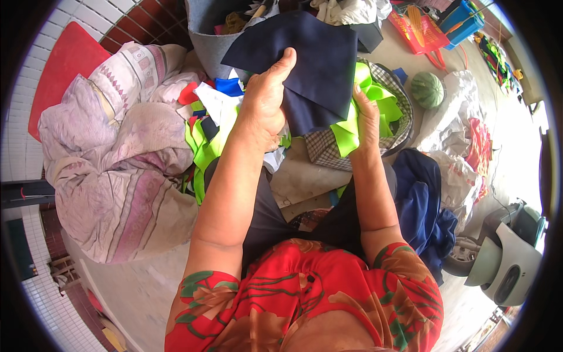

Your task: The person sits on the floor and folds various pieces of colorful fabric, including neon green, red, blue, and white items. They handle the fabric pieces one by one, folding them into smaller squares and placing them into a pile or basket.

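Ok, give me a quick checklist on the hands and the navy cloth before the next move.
1. Left hand grips the navy cloth: ok.
2. Right hand on the cloth: cannot tell, it rests at the green fabric under the navy edge.
3. Navy cloth lifted off the scrap pile: ok.
4. Cloth spread flat: not ok, it hangs folded.
5. Grey tub behind the cloth within sight: ok.
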Demonstrator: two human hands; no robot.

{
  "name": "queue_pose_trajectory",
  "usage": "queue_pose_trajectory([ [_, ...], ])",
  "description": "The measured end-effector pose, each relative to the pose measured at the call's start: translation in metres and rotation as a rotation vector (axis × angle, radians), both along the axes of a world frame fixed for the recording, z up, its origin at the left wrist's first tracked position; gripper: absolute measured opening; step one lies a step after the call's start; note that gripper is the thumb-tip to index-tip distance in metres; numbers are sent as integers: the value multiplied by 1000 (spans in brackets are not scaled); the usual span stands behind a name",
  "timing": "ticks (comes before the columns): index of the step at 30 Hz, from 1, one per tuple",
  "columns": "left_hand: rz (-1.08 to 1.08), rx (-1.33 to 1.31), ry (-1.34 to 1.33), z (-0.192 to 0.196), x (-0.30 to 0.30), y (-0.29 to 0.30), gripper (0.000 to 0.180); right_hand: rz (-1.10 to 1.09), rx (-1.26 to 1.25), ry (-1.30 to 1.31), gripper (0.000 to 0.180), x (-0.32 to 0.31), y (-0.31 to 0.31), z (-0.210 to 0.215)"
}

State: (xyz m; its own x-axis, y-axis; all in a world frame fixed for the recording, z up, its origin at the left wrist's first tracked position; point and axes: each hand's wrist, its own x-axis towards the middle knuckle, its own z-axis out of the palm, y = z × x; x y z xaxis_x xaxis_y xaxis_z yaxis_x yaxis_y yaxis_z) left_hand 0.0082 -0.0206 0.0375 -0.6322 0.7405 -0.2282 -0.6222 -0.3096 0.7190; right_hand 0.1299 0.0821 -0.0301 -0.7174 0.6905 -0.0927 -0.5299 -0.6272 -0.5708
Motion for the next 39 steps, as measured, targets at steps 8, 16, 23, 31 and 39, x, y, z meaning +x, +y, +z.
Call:
queue_pose_trajectory([
  [8, 240, -73, 308, -12, -8, 2, 44, -170, -166, 125, 29, 5, 20, -12],
  [16, 233, -110, 716, -19, 2, 9, 39, -427, 256, -131, 21, -1, 5, 0],
  [23, -134, -135, 843, -25, 31, 24, 48, -277, 507, -221, 33, -12, -20, -12],
  [31, -437, -283, 719, -14, 30, 16, 43, -294, 806, -308, 27, -8, -13, -19],
  [39, -231, -354, 1006, -22, 32, 18, 52, -266, 591, -434, 38, -5, -14, -10],
])
